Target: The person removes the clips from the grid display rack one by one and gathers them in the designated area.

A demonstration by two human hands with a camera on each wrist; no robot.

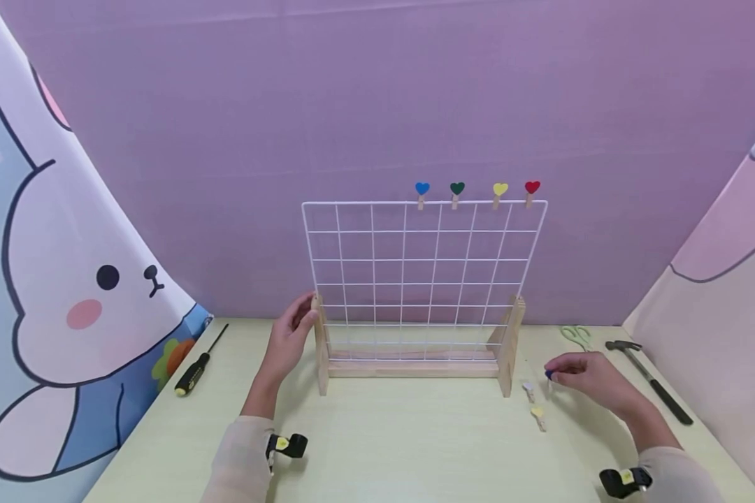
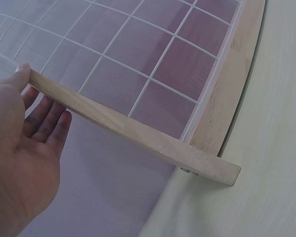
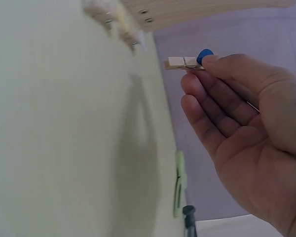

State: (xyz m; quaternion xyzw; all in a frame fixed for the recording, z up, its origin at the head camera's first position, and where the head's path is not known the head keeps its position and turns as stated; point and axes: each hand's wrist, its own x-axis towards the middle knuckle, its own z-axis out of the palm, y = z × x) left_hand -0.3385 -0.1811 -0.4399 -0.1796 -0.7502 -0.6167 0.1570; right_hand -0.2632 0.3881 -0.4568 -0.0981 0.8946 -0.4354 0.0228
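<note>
**A:** Where is the left hand point(image 1: 287, 340)?

**B:** It is on the left wooden upright point(image 1: 320, 344) of the white wire grid rack point(image 1: 421, 272), which stands on the pale green table point(image 1: 377, 447). In the left wrist view the thumb rests on top of that upright point(image 2: 123, 129) and the fingers point(image 2: 49, 121) curl loosely behind it, so the hand grips the post.

**A:** And the right hand point(image 1: 594, 383)?

**B:** It is low over the table, right of the rack's right foot. Thumb and forefinger pinch a small wooden clothespin with a blue heart point(image 3: 188, 61); in the head view only the blue tip point(image 1: 549, 374) shows. The other fingers point(image 3: 212, 106) are relaxed, half curled.

**A:** Is the clothespin touching the table?

**B:** I cannot tell; in the right wrist view it seems to be held clear of it.

**A:** What lies near that hand?

**B:** Two more small clothespins lie on the table just left of it, a white-tipped one point(image 1: 528, 389) and a yellow-heart one point(image 1: 538, 416).

**A:** And on the rack?

**B:** Four pins are clipped along the right part of the top wire: blue heart point(image 1: 421, 192), green heart point(image 1: 456, 192), yellow heart point(image 1: 500, 192), red heart point(image 1: 531, 191).

**A:** Anything else on the table?

**B:** A black-and-yellow screwdriver point(image 1: 198, 365) lies far left, pale green scissors point(image 1: 577, 335) and a black-handled hammer point(image 1: 648, 377) far right.
</note>
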